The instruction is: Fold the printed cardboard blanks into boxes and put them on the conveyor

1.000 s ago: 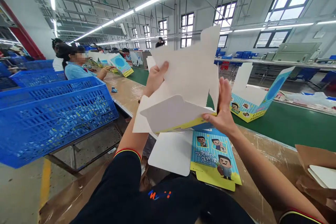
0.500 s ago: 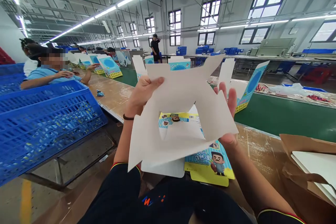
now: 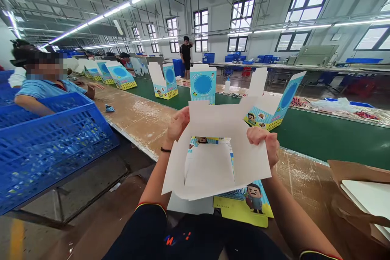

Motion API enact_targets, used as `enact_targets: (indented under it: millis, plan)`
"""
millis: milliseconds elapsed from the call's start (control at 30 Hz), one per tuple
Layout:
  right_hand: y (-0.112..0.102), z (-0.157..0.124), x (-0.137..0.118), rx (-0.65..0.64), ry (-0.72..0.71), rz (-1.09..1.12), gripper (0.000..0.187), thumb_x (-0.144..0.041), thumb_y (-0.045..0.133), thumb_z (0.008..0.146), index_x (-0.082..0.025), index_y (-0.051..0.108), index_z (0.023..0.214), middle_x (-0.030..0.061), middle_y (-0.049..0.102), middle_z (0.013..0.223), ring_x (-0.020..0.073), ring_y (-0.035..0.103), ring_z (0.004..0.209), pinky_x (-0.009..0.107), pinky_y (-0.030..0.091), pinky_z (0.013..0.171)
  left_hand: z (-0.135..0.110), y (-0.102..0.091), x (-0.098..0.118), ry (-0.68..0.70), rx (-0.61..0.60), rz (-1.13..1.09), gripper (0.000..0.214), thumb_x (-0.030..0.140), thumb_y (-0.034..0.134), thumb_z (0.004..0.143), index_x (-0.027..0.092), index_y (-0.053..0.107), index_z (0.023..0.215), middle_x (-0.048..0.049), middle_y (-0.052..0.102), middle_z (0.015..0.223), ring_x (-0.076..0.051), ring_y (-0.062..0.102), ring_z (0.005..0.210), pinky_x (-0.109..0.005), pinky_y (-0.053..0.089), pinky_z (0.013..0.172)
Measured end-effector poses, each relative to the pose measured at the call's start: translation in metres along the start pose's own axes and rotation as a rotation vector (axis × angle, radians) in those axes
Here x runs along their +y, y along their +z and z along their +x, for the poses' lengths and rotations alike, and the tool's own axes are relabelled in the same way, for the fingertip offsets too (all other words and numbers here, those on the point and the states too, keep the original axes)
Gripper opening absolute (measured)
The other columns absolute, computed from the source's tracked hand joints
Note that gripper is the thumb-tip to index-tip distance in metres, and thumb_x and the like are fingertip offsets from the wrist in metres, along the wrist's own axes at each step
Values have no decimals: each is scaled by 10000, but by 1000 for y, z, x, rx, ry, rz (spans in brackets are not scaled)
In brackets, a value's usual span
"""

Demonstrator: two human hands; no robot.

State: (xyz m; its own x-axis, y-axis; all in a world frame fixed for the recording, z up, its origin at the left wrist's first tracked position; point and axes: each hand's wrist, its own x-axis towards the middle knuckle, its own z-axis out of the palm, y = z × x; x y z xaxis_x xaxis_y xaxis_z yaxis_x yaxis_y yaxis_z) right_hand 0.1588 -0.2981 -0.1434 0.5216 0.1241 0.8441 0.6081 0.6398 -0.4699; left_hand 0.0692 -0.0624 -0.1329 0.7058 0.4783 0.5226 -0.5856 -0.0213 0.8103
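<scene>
I hold a white die-cut carton [image 3: 213, 130] up over the table edge, its flaps spread and its inside facing me. My left hand [image 3: 177, 124] grips its left side panel with fingers curled over the top edge. My right hand [image 3: 262, 140] pinches the right side panel, fingers closed on the card. Under it lies a stack of flat printed cartons [image 3: 243, 205] with a cartoon figure, blue and yellow.
A green conveyor belt [image 3: 319, 134] carries several opened blue cartons [image 3: 274, 107]. A blue plastic crate [image 3: 51, 138] stands at left, with a seated person [image 3: 42, 85] behind it. Brown wrapping paper with white sheets [image 3: 362, 195] lies at right. Another person stands far back [image 3: 185, 55].
The carton came down from high in front of me to just above the table. Its side panels were folded inward, and both hands shifted to the upper corners.
</scene>
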Motion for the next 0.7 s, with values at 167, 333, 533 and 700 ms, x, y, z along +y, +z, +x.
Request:
enact_targets:
  millis: [167, 333, 533, 700]
  plan:
    - [-4, 0, 1, 113, -35, 4, 540, -529, 508, 1027, -212, 439, 595, -11, 342, 542, 153, 355, 516, 330, 338, 580, -11, 6, -5, 142, -155, 150, 857, 1017, 415, 716, 251, 642, 406, -97, 668, 594, -258, 664, 659, -436, 548, 699]
    - [-14, 6, -9, 230, 107, -20, 372, -658, 677, 885, -308, 669, 1013, 37, 640, 1023, 157, 508, 630, 303, 407, 535, -12, -8, -4, 226, 44, 305, 867, 1032, 373, 704, 256, 455, 326, -25, 383, 394, -176, 434, 463, -368, 389, 537]
    - [-29, 38, -4, -212, 401, -19, 672, -843, 455, 929, -457, 545, 1472, 20, 423, 1635, 80, 489, 523, 303, 338, 414, -12, -19, -10, 281, 117, 340, 804, 954, 573, 703, 246, 444, 343, 11, 327, 377, -133, 333, 408, -327, 265, 460]
    - [-34, 44, -2, -296, 468, -94, 749, -864, 395, 936, -248, 816, 869, 81, 744, 942, 130, 418, 498, 321, 325, 469, -17, -21, -6, 317, 216, 211, 761, 877, 555, 809, 241, 494, 396, -25, 549, 530, -171, 562, 552, -348, 513, 615]
